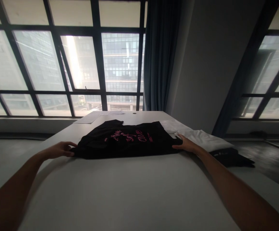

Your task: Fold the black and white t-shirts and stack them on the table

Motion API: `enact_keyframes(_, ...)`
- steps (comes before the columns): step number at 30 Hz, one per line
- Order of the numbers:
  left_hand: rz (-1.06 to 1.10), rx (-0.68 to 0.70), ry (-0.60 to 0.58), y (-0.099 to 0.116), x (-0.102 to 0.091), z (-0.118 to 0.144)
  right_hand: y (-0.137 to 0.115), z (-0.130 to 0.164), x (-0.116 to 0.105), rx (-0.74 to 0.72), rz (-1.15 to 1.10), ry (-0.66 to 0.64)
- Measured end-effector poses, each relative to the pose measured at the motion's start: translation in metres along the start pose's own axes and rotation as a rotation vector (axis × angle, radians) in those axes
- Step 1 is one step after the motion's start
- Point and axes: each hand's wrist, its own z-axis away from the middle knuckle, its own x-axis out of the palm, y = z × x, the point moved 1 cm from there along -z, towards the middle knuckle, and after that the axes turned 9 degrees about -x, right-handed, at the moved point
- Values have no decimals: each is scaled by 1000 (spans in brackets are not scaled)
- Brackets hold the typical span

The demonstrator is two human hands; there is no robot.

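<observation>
A black T-shirt (134,149) with pink lettering lies spread sideways across the white table, its near edge running almost straight between my hands. At its near left corner, my left hand (61,149) pinches the cloth between thumb and fingers. My right hand (184,143) grips the opposite end, thumb toward me and fingers at the fabric's far side. A small pale patch, perhaps a label, shows beside the right fingertips; I cannot make it out.
White garments (201,138) lie along the table's right side, with dark folded cloth (234,157) beneath them at the edge. Paper sheets (87,118) rest at the far left of the white table (129,192). A small dark disc (134,113) sits near the far edge. Windows and a blue curtain (160,57) stand beyond.
</observation>
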Motion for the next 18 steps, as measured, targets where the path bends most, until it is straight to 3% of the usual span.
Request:
enact_keyframes(2,-47,25,-109,4,1,0,-1,6,-7,-52,-3,-19)
enact_keyframes(6,20,113,-81,14,3,0,-15,12,-11,-154,-80,28)
enact_keyframes(9,130,113,-166,20,1,8,-21,13,-7,-164,-91,9)
enact_keyframes(12,99,18,-324,22,-7,24,-20,14,-11,-125,42,-77)
enact_keyframes(15,106,-169,-470,18,-17,37,-17,19,-25,-78,146,-198)
enact_keyframes(18,61,-222,-450,16,-17,36,-17,27,-38,13,174,-318)
